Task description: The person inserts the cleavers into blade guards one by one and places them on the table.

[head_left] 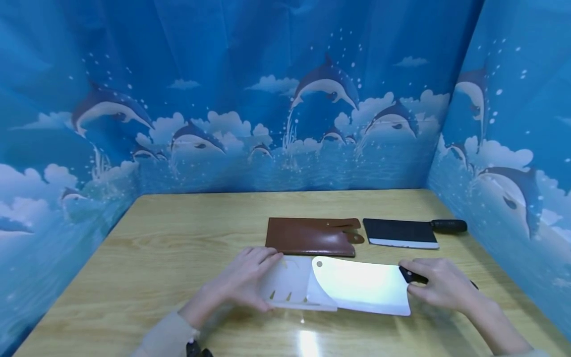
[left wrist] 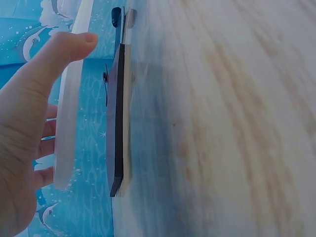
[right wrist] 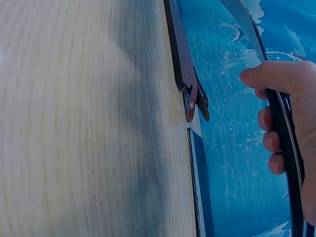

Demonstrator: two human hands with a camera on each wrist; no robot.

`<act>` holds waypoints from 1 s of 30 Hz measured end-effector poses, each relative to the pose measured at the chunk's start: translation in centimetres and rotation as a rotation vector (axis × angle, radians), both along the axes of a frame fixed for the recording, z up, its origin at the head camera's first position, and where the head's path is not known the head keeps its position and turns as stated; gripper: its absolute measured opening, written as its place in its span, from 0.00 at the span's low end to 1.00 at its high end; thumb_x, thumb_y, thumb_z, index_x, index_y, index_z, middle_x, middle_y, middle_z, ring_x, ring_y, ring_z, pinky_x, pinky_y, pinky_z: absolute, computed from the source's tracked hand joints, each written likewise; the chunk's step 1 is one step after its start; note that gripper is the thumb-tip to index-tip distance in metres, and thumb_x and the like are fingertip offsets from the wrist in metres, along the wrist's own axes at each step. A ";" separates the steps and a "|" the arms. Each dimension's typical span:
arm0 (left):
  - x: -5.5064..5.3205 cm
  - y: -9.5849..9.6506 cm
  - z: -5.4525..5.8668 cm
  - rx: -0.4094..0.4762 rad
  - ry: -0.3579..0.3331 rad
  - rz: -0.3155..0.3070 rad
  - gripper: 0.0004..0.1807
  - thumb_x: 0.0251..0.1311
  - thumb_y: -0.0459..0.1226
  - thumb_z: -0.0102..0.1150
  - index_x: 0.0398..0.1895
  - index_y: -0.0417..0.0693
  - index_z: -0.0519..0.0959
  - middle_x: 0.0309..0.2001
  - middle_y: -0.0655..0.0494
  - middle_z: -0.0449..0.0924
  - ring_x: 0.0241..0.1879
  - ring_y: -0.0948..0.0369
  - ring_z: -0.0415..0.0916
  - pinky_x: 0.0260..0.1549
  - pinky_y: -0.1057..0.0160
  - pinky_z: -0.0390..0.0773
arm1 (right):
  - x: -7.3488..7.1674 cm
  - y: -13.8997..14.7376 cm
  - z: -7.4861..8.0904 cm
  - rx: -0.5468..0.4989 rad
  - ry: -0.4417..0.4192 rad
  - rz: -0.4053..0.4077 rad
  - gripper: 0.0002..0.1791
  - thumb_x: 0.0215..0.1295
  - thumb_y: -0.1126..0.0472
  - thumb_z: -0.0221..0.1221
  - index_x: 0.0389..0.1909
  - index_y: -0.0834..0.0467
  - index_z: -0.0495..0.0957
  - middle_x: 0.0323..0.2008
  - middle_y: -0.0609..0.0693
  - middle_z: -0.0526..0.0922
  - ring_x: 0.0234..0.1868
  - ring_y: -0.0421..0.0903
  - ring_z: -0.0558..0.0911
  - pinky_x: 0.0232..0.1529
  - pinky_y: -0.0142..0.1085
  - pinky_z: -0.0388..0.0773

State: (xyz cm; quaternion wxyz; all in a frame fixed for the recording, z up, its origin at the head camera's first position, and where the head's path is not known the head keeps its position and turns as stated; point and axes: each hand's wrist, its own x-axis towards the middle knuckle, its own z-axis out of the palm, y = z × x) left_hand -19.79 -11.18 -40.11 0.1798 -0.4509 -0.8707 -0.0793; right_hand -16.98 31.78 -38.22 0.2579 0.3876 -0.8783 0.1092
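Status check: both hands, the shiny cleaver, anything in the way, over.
Left hand grips white sheath. Right hand holds shiny cleaver by its handle. Blade overlaps sheath; insertion unclear. No obstruction seen; brown case, black cleaver lie beyond.

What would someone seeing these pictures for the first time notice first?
Probably the bright cleaver, its handle in the right hand and its blade end overlapping, in the head view, the translucent white sheath held by the left hand. Beyond them on the table lie a brown case and, right of it, a dark-bladed cleaver. A blue dolphin backdrop rises behind.
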 end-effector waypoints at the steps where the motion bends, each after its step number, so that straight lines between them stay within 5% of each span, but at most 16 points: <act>1: 0.0 0.0 0.0 0.007 0.008 -0.007 0.58 0.20 0.63 0.70 0.60 0.40 0.69 0.53 0.49 0.70 0.51 0.56 0.68 0.49 0.52 0.71 | 0.0 0.0 0.0 -0.006 -0.004 0.007 0.23 0.28 0.65 0.68 0.36 0.61 0.82 0.24 0.47 0.82 0.20 0.28 0.71 0.18 0.24 0.69; 8: 0.0 0.0 0.1 -0.030 0.039 -0.073 0.58 0.20 0.64 0.70 0.58 0.39 0.69 0.53 0.49 0.72 0.51 0.55 0.69 0.49 0.52 0.71 | -0.1 -0.3 0.0 -0.010 -0.022 0.090 0.22 0.28 0.66 0.65 0.35 0.62 0.83 0.24 0.46 0.82 0.20 0.24 0.63 0.17 0.21 0.64; 21: 0.3 0.0 0.0 -0.081 0.049 -0.129 0.58 0.21 0.64 0.69 0.59 0.40 0.69 0.53 0.51 0.71 0.52 0.58 0.68 0.50 0.57 0.70 | -0.1 -1.6 0.4 0.038 -0.102 0.120 0.22 0.33 0.67 0.66 0.38 0.63 0.82 0.25 0.43 0.80 0.19 0.25 0.62 0.17 0.19 0.59; 30: 1.0 0.2 -0.1 -0.142 0.008 -0.030 0.62 0.25 0.68 0.65 0.65 0.41 0.62 0.57 0.50 0.66 0.55 0.56 0.63 0.57 0.52 0.63 | 0.0 -2.3 -0.5 0.018 -0.086 0.144 0.22 0.32 0.67 0.68 0.37 0.62 0.81 0.25 0.41 0.78 0.21 0.26 0.65 0.18 0.19 0.62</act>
